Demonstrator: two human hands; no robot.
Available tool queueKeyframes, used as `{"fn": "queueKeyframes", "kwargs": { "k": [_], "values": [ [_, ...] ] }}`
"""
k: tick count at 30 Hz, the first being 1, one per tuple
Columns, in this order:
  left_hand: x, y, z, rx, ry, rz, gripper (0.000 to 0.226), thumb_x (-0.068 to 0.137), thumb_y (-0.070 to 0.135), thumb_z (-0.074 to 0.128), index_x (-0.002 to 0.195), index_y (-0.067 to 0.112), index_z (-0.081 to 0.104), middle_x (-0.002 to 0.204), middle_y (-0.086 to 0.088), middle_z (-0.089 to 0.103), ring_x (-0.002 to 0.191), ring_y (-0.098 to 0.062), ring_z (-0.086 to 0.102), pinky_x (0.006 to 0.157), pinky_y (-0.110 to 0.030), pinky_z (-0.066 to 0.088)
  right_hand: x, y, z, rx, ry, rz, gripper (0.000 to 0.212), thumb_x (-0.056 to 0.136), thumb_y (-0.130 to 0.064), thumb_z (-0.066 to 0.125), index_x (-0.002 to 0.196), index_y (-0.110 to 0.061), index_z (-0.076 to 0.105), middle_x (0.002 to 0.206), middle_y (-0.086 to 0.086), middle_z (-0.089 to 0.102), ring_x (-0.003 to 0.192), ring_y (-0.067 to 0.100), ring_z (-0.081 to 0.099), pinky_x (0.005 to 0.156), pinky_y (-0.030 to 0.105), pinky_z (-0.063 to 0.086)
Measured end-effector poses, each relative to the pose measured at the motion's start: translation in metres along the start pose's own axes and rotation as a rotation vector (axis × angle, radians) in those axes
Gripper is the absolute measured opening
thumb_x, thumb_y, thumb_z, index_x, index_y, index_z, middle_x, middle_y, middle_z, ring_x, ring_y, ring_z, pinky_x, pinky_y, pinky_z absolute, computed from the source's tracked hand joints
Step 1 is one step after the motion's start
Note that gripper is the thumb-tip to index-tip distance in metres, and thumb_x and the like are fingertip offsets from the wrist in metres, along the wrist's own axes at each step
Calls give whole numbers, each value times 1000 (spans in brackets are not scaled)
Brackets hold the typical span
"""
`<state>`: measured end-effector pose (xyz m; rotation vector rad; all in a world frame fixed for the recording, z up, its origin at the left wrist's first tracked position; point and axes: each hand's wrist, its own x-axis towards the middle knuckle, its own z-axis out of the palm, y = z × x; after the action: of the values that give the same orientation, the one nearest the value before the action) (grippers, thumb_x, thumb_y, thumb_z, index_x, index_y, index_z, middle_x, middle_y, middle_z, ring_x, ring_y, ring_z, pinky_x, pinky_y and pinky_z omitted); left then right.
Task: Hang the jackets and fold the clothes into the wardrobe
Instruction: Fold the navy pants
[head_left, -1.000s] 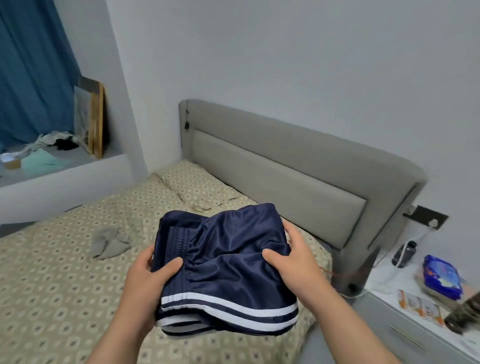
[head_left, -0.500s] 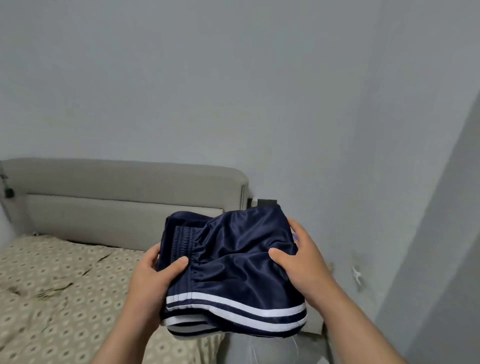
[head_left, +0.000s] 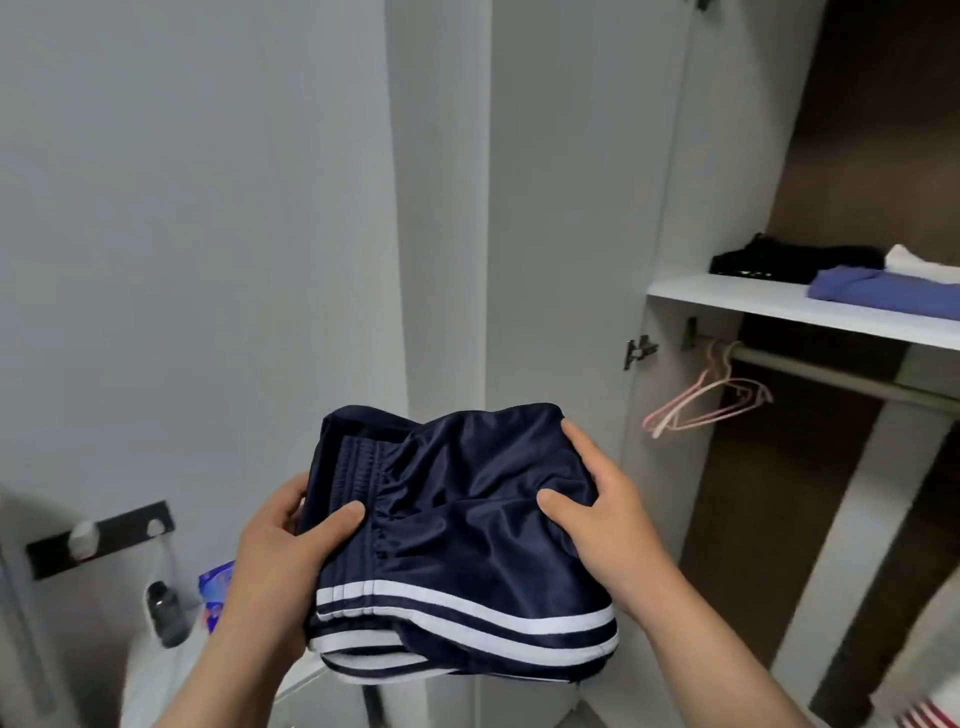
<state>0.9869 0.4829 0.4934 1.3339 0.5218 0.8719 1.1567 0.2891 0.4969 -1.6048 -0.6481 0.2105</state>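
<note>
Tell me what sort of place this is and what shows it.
Probably a bedroom, at an open wardrobe: folded clothes lie on its white shelf, pink hangers hang from the rail below, and the left hand and right hand hold folded navy shorts.

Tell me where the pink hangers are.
In the head view, right of centre: the pink hangers hang on the rail under the shelf, near the hinge.

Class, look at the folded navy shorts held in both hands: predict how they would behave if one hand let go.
Probably floppy: the navy shorts crease and droop between the left hand and right hand. Likely slippery, given the sheen. The fold would probably fall open.
</note>
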Motion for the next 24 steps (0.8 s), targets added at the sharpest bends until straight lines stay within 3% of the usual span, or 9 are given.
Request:
{"fn": "queueKeyframes", "kwargs": {
  "k": [4,9,16,19,24],
  "values": [
    [32,-9,59,-62,-185,-37,34,84,0,69,111,20,68,101,-3,75,88,-24,73,75,-37,55,4,-7,-50,-63,181,12,69,91,-7,67,133,-58,46,136,-22,56,119,-1,58,103,29,50],
    [72,-16,111,-119,-386,-76,36,84,2,69,114,21,67,101,-2,75,88,-26,73,75,-39,55,10,-14,-80,-141,369,28,64,91,-8,67,133,-53,47,126,-30,55,108,-12,59,85,7,48],
    [131,-16,171,-95,-605,-5,32,84,9,73,105,32,66,94,9,74,79,-13,73,70,-35,56,45,-15,-76,-250,615,82,64,91,-12,68,143,-40,45,139,-13,55,124,7,56,108,35,46],
    [153,-21,190,-103,-667,11,31,86,11,72,106,34,65,92,14,73,79,-10,72,70,-33,56,59,-14,-70,-308,710,79,64,92,-13,68,144,-42,44,143,-16,51,128,4,52,111,33,43],
    [165,-34,224,-143,-734,-2,30,87,12,70,109,32,68,94,14,74,83,-11,72,77,-41,58,62,-23,-79,-448,802,89,67,91,-11,67,146,-40,41,141,-21,49,130,0,48,109,19,38]
  ]
}}
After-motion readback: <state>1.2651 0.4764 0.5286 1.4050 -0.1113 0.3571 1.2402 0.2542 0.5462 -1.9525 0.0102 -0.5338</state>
